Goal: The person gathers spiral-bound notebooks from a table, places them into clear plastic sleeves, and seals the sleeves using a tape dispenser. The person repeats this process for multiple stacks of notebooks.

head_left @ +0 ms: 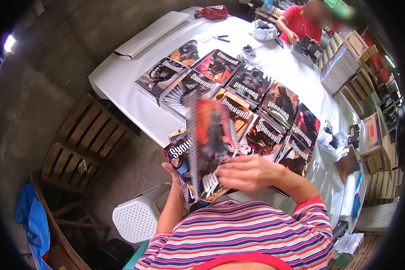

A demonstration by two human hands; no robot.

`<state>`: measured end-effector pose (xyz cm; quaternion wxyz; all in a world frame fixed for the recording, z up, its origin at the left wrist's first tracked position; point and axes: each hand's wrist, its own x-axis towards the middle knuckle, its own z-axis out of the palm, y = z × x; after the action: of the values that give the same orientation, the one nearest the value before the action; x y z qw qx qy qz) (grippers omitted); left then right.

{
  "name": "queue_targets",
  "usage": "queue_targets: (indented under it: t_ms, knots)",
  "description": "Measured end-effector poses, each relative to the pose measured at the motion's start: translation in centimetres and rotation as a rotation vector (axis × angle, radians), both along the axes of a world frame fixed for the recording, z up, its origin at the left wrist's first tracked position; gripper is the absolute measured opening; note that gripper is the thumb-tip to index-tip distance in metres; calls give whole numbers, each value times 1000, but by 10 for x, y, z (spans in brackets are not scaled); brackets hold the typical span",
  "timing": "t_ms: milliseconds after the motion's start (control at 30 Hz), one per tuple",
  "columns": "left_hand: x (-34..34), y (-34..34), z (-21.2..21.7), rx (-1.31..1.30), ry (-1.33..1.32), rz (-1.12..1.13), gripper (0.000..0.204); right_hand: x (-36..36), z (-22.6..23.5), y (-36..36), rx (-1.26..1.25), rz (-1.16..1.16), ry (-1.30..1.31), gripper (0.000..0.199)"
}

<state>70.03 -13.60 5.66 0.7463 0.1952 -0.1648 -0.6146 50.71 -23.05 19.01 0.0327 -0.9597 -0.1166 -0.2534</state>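
My left hand [174, 176] grips a stack of spiral-bound notebooks [181, 157] from below at its left edge. One notebook with a red and dark cover [209, 135] stands blurred above the stack. My right hand [245, 172] lies flat against its lower right, fingers pointing left. Several piles of similar notebooks with illustrated covers [238, 99] lie in rows on the white table [121, 76] beyond my hands.
A person in a red shirt [301, 24] works at the table's far end beside a tall pile of notebooks [339, 67]. Cardboard boxes [375, 135] stand at right. Wooden pallets [83, 139], a white plastic stool [137, 218] and blue cloth [31, 216] are at left. Scissors [220, 38] and a red bag [211, 12] lie on the table.
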Motion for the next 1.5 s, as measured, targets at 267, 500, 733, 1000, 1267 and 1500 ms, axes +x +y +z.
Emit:
queue_targets:
  t_ms: [267,500,733,1000,1267,1500]
  knots:
    - [-13,-2,-24,60,180,-204,117,3,-32,9,42,95,71,18]
    - [-4,-28,-36,121,153,-77,117,-37,-23,-16,76,-99,-53,13]
    - [-10,-15,-28,10,252,-233,101,-34,-31,-4,280,-138,204,20]
    - [-1,-13,-76,101,259,-136,99,-1,-102,-221,284,-1250,80,83]
    - [12,-2,-88,145,231,-84,97,6,-140,-218,92,-1232,280,29]
    - [21,-20,-89,138,179,-87,96,-25,-9,-108,307,-769,-736,27]
